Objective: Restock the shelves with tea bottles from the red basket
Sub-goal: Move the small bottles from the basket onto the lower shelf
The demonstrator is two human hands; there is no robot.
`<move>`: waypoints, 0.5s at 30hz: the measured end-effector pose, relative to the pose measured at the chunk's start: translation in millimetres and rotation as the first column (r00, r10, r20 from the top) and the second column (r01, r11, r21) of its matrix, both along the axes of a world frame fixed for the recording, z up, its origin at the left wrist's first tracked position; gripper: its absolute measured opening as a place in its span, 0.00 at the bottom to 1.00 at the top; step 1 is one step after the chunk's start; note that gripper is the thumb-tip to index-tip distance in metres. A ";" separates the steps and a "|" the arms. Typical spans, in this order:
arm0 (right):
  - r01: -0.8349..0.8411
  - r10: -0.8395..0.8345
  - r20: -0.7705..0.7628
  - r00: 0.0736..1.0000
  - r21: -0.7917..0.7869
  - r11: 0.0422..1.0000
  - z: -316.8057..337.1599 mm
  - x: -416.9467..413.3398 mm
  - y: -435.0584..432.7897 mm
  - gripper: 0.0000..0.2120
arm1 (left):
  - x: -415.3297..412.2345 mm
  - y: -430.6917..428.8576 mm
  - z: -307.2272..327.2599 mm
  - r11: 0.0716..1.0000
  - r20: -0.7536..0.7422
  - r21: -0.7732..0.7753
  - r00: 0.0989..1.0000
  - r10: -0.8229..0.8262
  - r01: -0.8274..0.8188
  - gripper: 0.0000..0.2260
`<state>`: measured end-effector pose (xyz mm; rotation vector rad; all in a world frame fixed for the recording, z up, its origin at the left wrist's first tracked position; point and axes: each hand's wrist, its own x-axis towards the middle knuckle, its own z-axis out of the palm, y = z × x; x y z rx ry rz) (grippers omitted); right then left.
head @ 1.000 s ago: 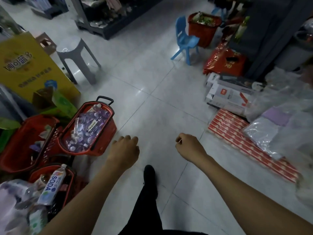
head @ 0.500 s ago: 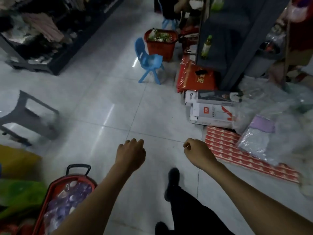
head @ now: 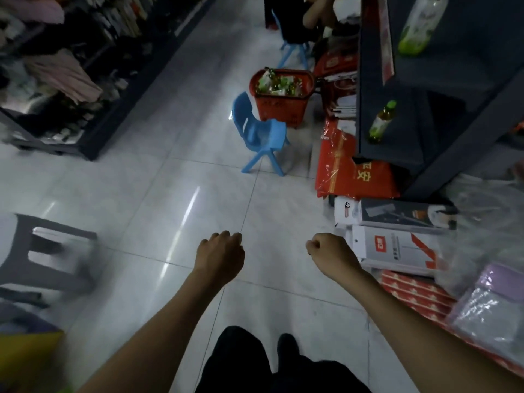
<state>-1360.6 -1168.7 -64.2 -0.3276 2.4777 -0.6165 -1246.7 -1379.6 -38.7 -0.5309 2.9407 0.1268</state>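
A red basket (head: 279,109) with several green-labelled tea bottles (head: 279,84) inside stands on the tiled floor far ahead, beside a dark shelf unit (head: 397,154). One tea bottle (head: 381,123) stands on a lower shelf and a larger one (head: 418,26) on a shelf above. My left hand (head: 221,255) and my right hand (head: 331,253) are held out in front of me above the floor, both with fingers curled into fists and holding nothing. Both hands are well short of the basket.
A blue child's chair (head: 261,134) stands just in front of the basket. Red packs (head: 354,171), white boxes (head: 397,245) and plastic-wrapped goods (head: 487,293) line the floor on the right. A grey stool (head: 42,251) is at the left, and a clothes rack (head: 71,80) beyond it.
The view has swung right and forward. The baskets at my left have dropped out of sight, and the far red basket and shelf are nearer. Both hands stay curled and hold nothing.
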 end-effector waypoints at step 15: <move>0.111 -0.110 -0.019 0.994 0.052 0.992 18.1 -296.5 -208.9 0.12 | -343.3 -222.6 -30.0 0.985 0.173 0.109 0.974 -0.149 0.132 0.12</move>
